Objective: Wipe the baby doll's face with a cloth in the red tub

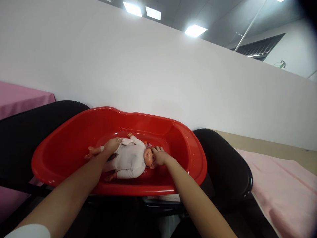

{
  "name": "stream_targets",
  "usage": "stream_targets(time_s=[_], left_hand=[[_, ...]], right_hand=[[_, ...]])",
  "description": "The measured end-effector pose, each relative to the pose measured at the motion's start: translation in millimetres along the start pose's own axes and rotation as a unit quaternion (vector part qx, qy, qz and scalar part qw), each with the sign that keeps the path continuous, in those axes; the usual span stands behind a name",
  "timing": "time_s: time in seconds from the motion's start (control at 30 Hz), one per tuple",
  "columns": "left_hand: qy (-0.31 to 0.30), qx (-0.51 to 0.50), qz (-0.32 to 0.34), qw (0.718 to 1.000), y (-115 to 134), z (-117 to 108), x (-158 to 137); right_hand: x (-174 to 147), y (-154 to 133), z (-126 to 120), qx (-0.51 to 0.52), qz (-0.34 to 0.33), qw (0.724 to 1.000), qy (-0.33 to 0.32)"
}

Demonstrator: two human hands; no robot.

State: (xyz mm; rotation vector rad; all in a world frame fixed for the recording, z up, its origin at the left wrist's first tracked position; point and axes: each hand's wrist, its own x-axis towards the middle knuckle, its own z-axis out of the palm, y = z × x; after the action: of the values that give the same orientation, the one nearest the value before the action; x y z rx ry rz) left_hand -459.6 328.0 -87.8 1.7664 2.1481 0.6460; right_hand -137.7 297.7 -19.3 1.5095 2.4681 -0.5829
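Observation:
A baby doll (131,158) in a white bodysuit lies on its back inside a red plastic baby tub (190,145), head to the right. My left hand (112,145) rests on the doll's hip and upper legs, fingers curled over the cloth. My right hand (159,156) cups the doll's head from the right side. Both forearms reach in over the tub's near rim.
The tub sits across two black chairs (225,165). A white partition wall (148,72) stands right behind it. Pink cloth covers a surface at the left (22,97) and another at the right (284,188).

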Motion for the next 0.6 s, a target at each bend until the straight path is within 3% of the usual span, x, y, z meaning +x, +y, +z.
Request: stream_targets(time_s=[0.1,0.17,0.27,0.33,0.6], left_hand=[[0.014,-0.128,0.064,0.990,38,7,0],[-0.058,-0.178,0.133,0.973,61,19,-6],[-0.164,-0.124,0.243,0.948,78,40,-19],[-0.178,-0.078,0.273,0.942,78,48,-26],[-0.118,-0.047,0.231,0.965,34,41,-17]], right_hand=[[0,0,0,0.006,0.004,1.000,0.000],[0,0,0,0.008,0.006,1.000,0.002],[0,0,1,0.010,0.002,1.000,0.007],[-1,-1,1,0.012,0.004,1.000,0.008],[-5,-4,-3,0.016,0.010,1.000,0.000]])
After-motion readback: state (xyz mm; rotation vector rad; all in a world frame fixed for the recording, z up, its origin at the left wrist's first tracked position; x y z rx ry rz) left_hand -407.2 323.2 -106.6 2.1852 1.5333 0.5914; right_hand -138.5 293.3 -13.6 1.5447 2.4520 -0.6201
